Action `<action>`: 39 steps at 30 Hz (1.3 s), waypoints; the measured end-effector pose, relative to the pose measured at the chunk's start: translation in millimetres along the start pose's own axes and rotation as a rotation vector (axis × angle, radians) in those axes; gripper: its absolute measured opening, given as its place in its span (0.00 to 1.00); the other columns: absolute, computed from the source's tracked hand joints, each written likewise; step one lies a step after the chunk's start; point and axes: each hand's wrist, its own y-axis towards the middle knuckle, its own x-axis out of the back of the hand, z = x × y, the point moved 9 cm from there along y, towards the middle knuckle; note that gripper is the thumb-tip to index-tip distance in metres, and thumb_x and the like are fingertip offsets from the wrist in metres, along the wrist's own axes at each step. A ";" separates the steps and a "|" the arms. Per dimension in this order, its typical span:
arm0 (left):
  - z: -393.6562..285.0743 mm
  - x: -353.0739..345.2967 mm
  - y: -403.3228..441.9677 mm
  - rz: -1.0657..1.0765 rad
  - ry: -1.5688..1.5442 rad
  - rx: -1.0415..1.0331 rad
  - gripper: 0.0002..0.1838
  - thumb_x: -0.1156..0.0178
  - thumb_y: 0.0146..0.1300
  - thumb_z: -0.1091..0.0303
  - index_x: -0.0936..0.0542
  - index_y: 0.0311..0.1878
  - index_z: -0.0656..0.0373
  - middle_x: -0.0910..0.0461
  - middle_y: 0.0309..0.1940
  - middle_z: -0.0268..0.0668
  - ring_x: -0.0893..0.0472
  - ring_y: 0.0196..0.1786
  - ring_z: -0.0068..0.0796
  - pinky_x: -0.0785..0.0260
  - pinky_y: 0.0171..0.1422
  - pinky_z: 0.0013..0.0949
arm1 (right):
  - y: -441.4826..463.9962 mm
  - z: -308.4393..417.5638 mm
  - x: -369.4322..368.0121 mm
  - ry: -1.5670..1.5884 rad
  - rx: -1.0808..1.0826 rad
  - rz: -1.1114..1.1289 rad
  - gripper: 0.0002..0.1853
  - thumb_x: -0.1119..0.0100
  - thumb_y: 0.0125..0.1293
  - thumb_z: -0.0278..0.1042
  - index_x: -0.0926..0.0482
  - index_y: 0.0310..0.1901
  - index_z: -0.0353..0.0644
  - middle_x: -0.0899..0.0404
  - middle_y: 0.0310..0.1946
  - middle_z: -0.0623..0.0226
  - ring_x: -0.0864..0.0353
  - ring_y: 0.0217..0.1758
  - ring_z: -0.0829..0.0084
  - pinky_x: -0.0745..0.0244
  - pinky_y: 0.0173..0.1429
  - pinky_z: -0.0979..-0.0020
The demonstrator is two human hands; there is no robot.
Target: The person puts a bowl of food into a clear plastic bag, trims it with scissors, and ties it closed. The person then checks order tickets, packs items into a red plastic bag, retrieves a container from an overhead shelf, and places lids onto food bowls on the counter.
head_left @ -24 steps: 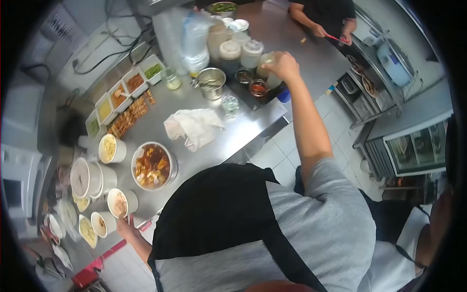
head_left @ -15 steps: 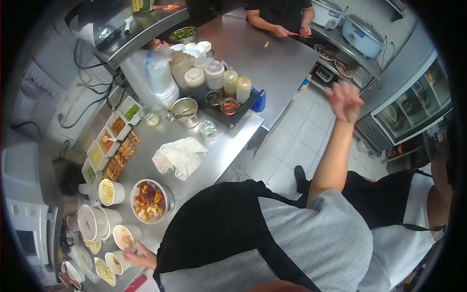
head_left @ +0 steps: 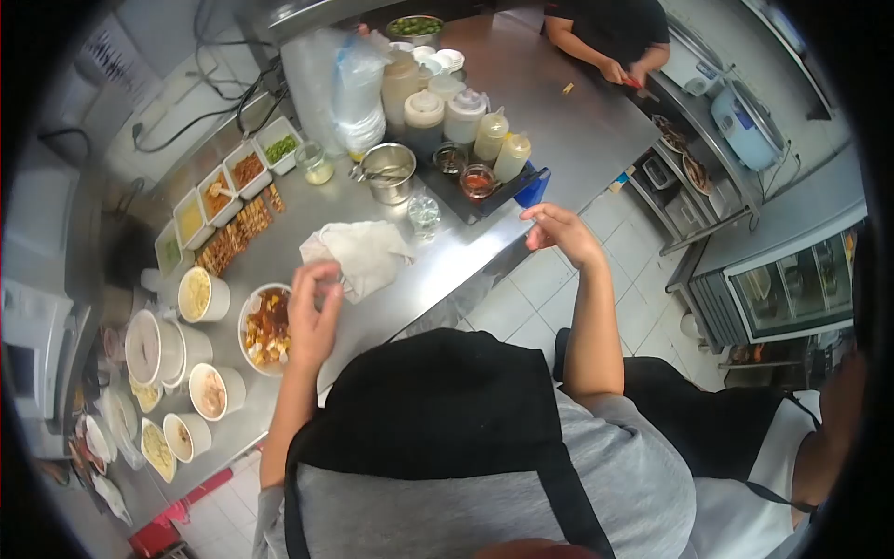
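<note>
Head view: we see the left hand [head_left: 315, 317] and right hand [head_left: 565, 235] well apart at one table [head_left: 447, 265].
The left hand, fingers parted, partly overlaps one bowl of food [head_left: 242, 335] at its nine o'clock; one white cloth [head_left: 372, 261] lies at its one o'clock. The right hand's fingers curl loosely, touching nothing; from it we count two small squeeze bottles [head_left: 492, 138] at eleven o'clock, two glass jars [head_left: 478, 193] at ten. Five topping containers [head_left: 259, 185] line the bowl's eleven o'clock.

Pale wall [head_left: 172, 61], white tiled floor [head_left: 526, 303]; steel counter [head_left: 582, 121], glass-fronted fridge [head_left: 792, 287].
</note>
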 end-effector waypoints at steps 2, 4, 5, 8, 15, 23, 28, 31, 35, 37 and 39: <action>20.8 -21.4 -11.7 0.085 -0.137 0.134 0.10 0.45 0.64 0.73 0.25 0.47 0.61 0.24 0.46 0.37 0.25 0.48 0.28 0.32 0.52 0.30 | 18.3 -17.6 31.8 -0.130 0.059 -0.206 0.10 0.49 0.68 0.34 0.21 0.42 0.38 0.22 0.24 0.69 0.25 0.27 0.80 0.30 0.35 0.78; 37.1 -54.0 -17.0 0.248 -0.349 0.268 0.08 0.47 0.67 0.68 0.25 0.46 0.60 0.25 0.47 0.36 0.26 0.50 0.27 0.34 0.55 0.30 | 39.9 -32.5 91.5 -0.121 0.094 -0.510 0.08 0.46 0.65 0.31 0.20 0.41 0.39 0.22 0.25 0.71 0.26 0.27 0.81 0.31 0.34 0.78; 41.2 -68.7 -22.6 0.326 -0.453 0.347 0.09 0.49 0.69 0.66 0.26 0.45 0.60 0.25 0.47 0.36 0.26 0.51 0.27 0.35 0.56 0.30 | 59.3 -41.7 111.5 -0.154 0.091 -0.541 0.09 0.46 0.65 0.32 0.20 0.42 0.38 0.21 0.26 0.70 0.26 0.28 0.81 0.31 0.34 0.78; 37.5 -144.0 -21.0 0.619 -0.686 0.660 0.16 0.53 0.72 0.55 0.26 0.46 0.57 0.25 0.52 0.38 0.26 0.56 0.29 0.32 0.57 0.36 | 110.5 -49.5 125.0 -0.101 0.083 -0.510 0.12 0.47 0.66 0.33 0.23 0.48 0.40 0.19 0.34 0.70 0.26 0.31 0.81 0.31 0.36 0.77; 7.5 -333.9 36.4 0.798 -0.998 0.756 0.20 0.55 0.73 0.59 0.33 0.64 0.56 0.32 0.61 0.36 0.27 0.57 0.31 0.32 0.59 0.35 | 167.1 -61.4 90.8 -0.226 -0.119 -0.157 0.17 0.42 0.62 0.34 0.26 0.52 0.38 0.17 0.34 0.65 0.23 0.34 0.78 0.31 0.38 0.78; 21.9 -442.5 90.2 0.386 -1.056 0.869 0.22 0.46 0.67 0.62 0.32 0.62 0.54 0.31 0.55 0.34 0.26 0.49 0.31 0.31 0.52 0.35 | 75.4 20.0 137.5 -0.199 0.061 -0.354 0.27 0.32 0.52 0.28 0.30 0.55 0.34 0.18 0.30 0.63 0.19 0.36 0.73 0.30 0.47 0.74; 40.6 -454.2 95.4 0.192 -1.082 0.956 0.21 0.41 0.63 0.58 0.29 0.57 0.55 0.28 0.50 0.35 0.25 0.48 0.32 0.33 0.49 0.35 | -53.8 53.3 216.1 -0.279 0.010 -0.455 0.24 0.36 0.51 0.23 0.29 0.52 0.35 0.20 0.25 0.66 0.19 0.32 0.75 0.28 0.45 0.76; 42.9 -457.4 104.8 0.126 -1.075 0.944 0.21 0.38 0.60 0.52 0.24 0.50 0.54 0.26 0.44 0.32 0.26 0.44 0.27 0.35 0.46 0.32 | -93.1 20.0 255.2 -0.305 -0.107 -0.440 0.20 0.35 0.49 0.21 0.25 0.47 0.37 0.22 0.23 0.69 0.20 0.29 0.76 0.27 0.39 0.77; 35.7 -448.2 113.1 0.015 -0.903 0.920 0.23 0.32 0.55 0.47 0.19 0.42 0.57 0.25 0.35 0.29 0.27 0.37 0.22 0.36 0.41 0.29 | -109.4 -46.6 246.6 -0.169 -0.232 -0.346 0.15 0.33 0.49 0.21 0.22 0.40 0.37 0.20 0.24 0.68 0.21 0.29 0.78 0.29 0.39 0.78; 39.9 -444.7 113.5 -0.036 -0.839 0.889 0.23 0.31 0.53 0.49 0.19 0.41 0.60 0.25 0.32 0.29 0.28 0.34 0.21 0.36 0.38 0.28 | -116.4 -58.6 236.8 -0.196 -0.276 -0.365 0.13 0.33 0.49 0.21 0.21 0.40 0.36 0.22 0.23 0.70 0.22 0.28 0.80 0.31 0.37 0.79; 43.1 -448.3 113.3 -0.064 -0.863 0.872 0.24 0.29 0.52 0.51 0.19 0.41 0.62 0.24 0.29 0.29 0.29 0.32 0.20 0.37 0.36 0.26 | -120.5 -52.0 233.4 -0.252 -0.267 -0.388 0.13 0.34 0.49 0.21 0.20 0.39 0.35 0.22 0.22 0.72 0.24 0.27 0.81 0.32 0.36 0.79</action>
